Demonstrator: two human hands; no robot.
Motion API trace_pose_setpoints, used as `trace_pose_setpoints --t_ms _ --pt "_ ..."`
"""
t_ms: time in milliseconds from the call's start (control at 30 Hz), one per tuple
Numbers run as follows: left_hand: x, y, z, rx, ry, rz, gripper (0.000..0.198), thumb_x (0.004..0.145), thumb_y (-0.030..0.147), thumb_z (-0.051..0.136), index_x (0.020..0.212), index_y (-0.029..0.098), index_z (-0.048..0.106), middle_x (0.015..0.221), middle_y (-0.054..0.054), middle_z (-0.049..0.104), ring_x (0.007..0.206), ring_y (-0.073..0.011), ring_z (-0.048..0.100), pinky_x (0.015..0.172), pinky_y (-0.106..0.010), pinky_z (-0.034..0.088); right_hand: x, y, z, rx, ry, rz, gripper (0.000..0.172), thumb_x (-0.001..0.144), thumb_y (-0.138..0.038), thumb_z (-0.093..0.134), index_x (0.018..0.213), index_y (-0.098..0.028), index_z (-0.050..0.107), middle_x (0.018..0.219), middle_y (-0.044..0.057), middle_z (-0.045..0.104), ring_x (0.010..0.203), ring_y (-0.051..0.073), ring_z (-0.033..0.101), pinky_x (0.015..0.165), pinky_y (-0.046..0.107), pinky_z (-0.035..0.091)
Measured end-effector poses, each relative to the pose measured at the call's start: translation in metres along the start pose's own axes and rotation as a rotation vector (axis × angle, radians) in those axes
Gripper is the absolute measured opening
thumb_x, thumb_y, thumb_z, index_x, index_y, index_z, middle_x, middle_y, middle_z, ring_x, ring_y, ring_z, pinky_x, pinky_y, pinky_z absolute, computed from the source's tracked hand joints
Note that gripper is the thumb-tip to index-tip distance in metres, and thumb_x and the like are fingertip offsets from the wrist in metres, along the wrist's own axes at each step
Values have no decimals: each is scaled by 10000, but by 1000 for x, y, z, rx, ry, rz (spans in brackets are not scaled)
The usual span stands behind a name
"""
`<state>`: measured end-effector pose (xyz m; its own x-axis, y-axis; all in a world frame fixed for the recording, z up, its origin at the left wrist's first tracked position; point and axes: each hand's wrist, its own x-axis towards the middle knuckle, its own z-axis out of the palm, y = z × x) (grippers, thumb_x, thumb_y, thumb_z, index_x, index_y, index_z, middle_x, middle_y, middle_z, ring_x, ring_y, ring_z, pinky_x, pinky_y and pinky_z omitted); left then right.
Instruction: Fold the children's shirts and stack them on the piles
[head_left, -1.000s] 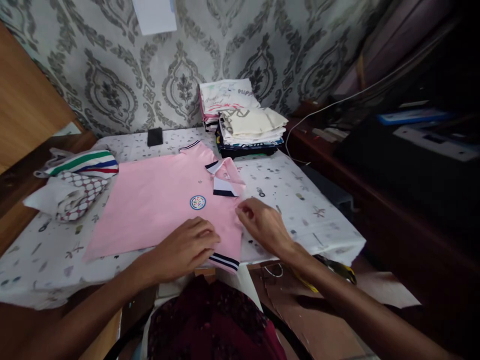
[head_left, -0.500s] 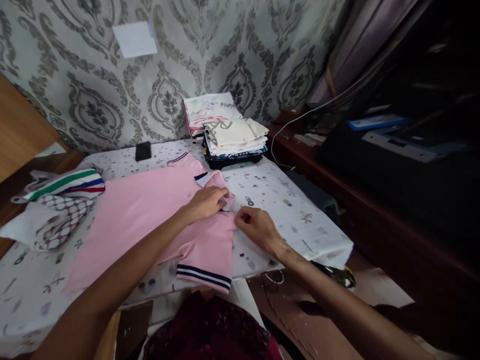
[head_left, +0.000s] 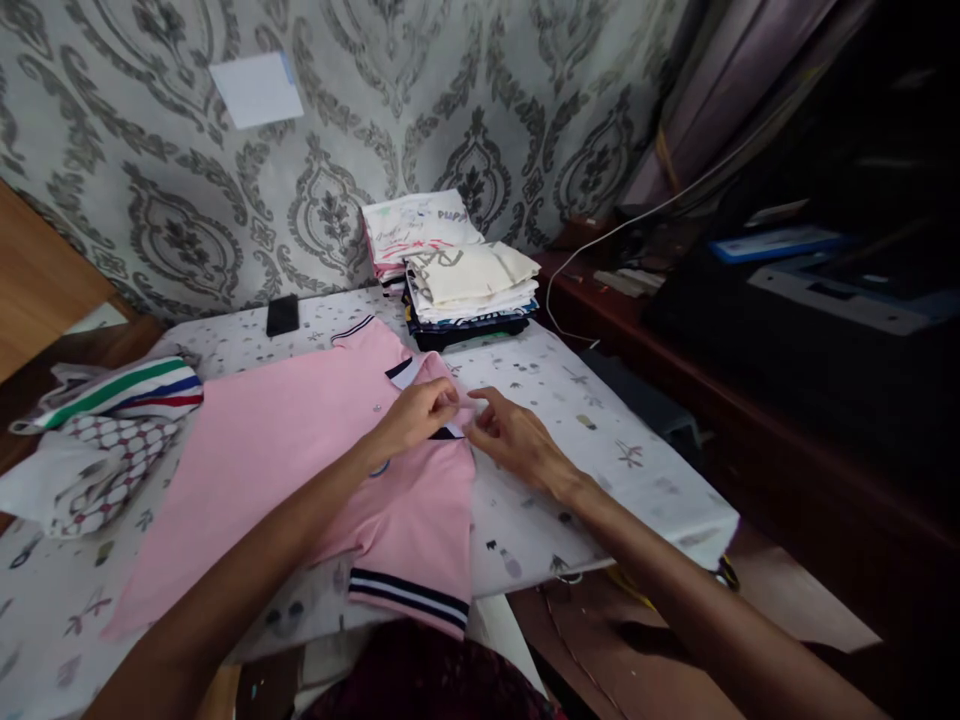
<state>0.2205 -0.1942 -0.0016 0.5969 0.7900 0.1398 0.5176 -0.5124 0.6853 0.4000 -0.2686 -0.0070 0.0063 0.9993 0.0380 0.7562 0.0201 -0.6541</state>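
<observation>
A pink polo shirt (head_left: pixel 277 420) lies spread on the cloth-covered table, its collar towards the right. Navy and white stripes edge its sleeves, and the collar has dark trim. My left hand (head_left: pixel 416 415) is closed on the shirt at the collar, thumb and fingers pinched together. Just right of it, my right hand (head_left: pixel 521 440) is at the collar's edge, thumb and forefinger apart. A pale bit of fabric shows between the two hands; whether the right fingertips touch it is unclear.
Folded clothes (head_left: pixel 472 275) stand in stacks at the back. A black phone-like object (head_left: pixel 283 315) lies near the wall. Crumpled garments (head_left: pixel 112 440) sit at the left. A white cable (head_left: pixel 551 300) hangs by the dark red ledge (head_left: pixel 600 300) on the right.
My right hand has unfurled from a loose curl and shifted up to the collar. My left hand stays pinched on the collar, which is slightly raised. The view has shifted slightly.
</observation>
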Motion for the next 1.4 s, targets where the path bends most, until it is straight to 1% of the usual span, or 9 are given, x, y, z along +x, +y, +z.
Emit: trace_pose_setpoints --t_ms 133,233,400,500,600,800,1100,1267,1400 --pt "31 -7 -22 361 160 -171 187 965 271 522 1128 209 589 912 -58 708 847 -226 667 731 -309 463 13 1 3 -57 -38 -103 336 845 -315 627 1173 -256 661 912 13 667 741 165 610 701 278 434" --pt "54 -12 -27 555 88 -292 184 979 293 520 1105 190 606 1063 -127 723 1007 -285 678 809 -353 482 14 -4 4 -92 -44 -107 148 871 -326 588 886 -216 686 837 25 658 744 175 605 691 285 419" --pt "68 -32 -30 322 49 -155 131 978 271 536 1003 184 631 1028 -89 724 988 -226 675 846 -310 489 11 -4 3 -115 -6 -62 173 872 -321 559 755 -223 642 745 15 660 686 179 601 628 285 398" --pt "53 -56 -48 86 61 -5 209 984 320 515 1095 178 620 1019 -74 709 922 -191 666 813 -294 508 13 -2 -1 -149 36 -91 167 863 -333 568 914 -241 697 811 23 687 703 192 622 625 293 421" --pt "19 -84 -73 133 158 60 265 995 344 454 1129 188 621 1105 -94 692 1016 -211 640 906 -354 507 28 -16 -3 -188 133 -219 255 895 -338 551 1079 -249 705 966 62 696 811 213 653 691 310 470" --pt "-51 -140 -115 422 118 -62 470 997 454 407 1345 169 545 1446 -160 562 1344 -273 499 1158 -473 365 112 -87 31 -212 -161 -533 259 948 -209 514 1139 -202 688 1219 100 666 1137 238 615 988 359 463" --pt "-101 -228 -197 597 184 -410 623 999 498 271 1442 112 477 1553 -170 462 1459 -278 389 1225 -467 264 238 -108 89 -416 -158 -169 384 948 -136 408 1289 -160 583 1367 207 523 1185 321 606 933 433 494" --pt "-110 -236 -211 650 247 -373 561 990 481 302 1334 123 564 1342 -162 594 1276 -284 516 1141 -445 371 273 -108 97 -380 -122 -53 369 882 -220 575 1236 -121 610 1320 223 575 1187 346 605 933 429 494" --pt "-106 -232 -214 734 251 -368 475 963 476 368 1193 166 645 1113 -132 621 1099 -293 557 1030 -447 432 291 -107 99 -311 -135 13 262 762 -138 648 1019 -118 702 1028 178 705 992 329 687 775 367 526"
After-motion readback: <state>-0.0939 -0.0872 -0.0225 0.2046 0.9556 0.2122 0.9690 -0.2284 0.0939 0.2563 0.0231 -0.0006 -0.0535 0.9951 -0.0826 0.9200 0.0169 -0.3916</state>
